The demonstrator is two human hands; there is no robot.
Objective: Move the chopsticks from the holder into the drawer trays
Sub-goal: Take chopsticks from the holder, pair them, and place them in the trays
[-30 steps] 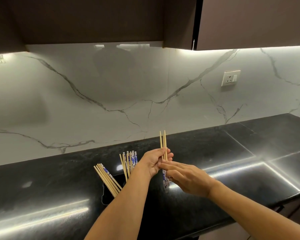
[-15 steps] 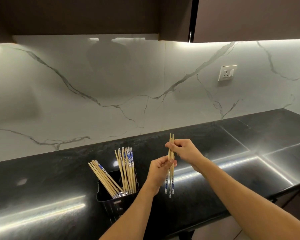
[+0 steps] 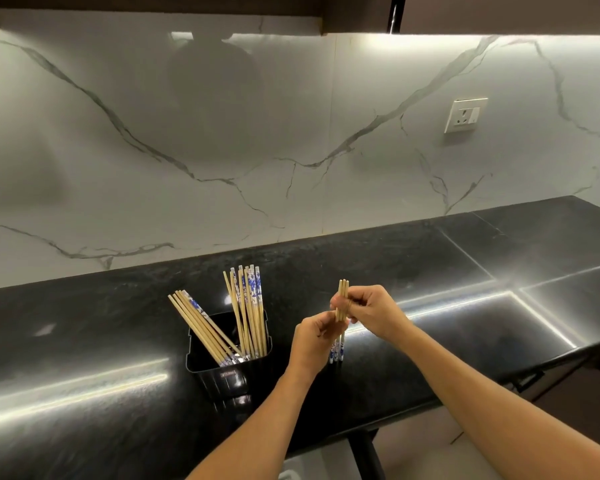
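Observation:
A black square holder [image 3: 227, 370] stands on the black counter with several wooden chopsticks [image 3: 248, 313] in it, some with blue-and-white ends. One bunch leans left, another stands nearly upright at its right side. To the right of the holder, both hands hold a small upright bundle of chopsticks [image 3: 342, 297] above the counter. My left hand [image 3: 316, 341] grips the bundle low down. My right hand [image 3: 371, 308] pinches it near the top. The blue-patterned ends [image 3: 336, 351] point down. No drawer is in view.
The glossy black counter [image 3: 465, 306] runs left to right, its front edge near the bottom right. A white marble backsplash rises behind it with a wall socket [image 3: 465, 115] at the right. Dark cabinets hang above.
The view has tilted down slightly. The held bundle stays upright to the right of the holder; both hands keep hold and have shifted only a little.

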